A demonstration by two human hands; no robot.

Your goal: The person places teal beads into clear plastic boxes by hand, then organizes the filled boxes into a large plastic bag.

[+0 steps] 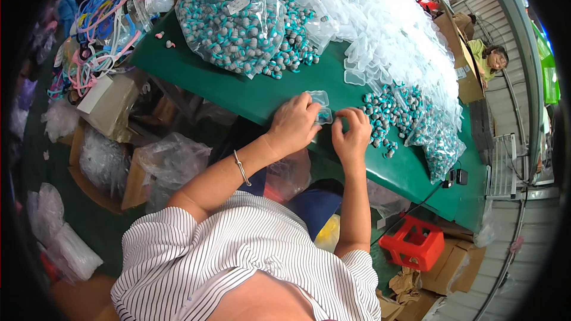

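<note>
At the near edge of the green table, my left hand [292, 123] is closed on a small clear plastic case [322, 100], gripping its left side. The case lies open, and something teal shows inside its lower part. Just right of it, my right hand [351, 135] has its fingers curled toward the thumb; what they hold, if anything, is too small to make out. Close beyond the right hand spreads a loose pile of small grey-and-teal pieces [386, 110] that look like earplugs.
Clear plastic cases [386, 18] are heaped across the table's far side. A big bag of grey-and-teal pieces [232, 24] stands at left, a smaller bag [437, 145] at right. Beyond the green table [238, 92] are a red crate [413, 242], cardboard boxes [107, 107] and another person [483, 59].
</note>
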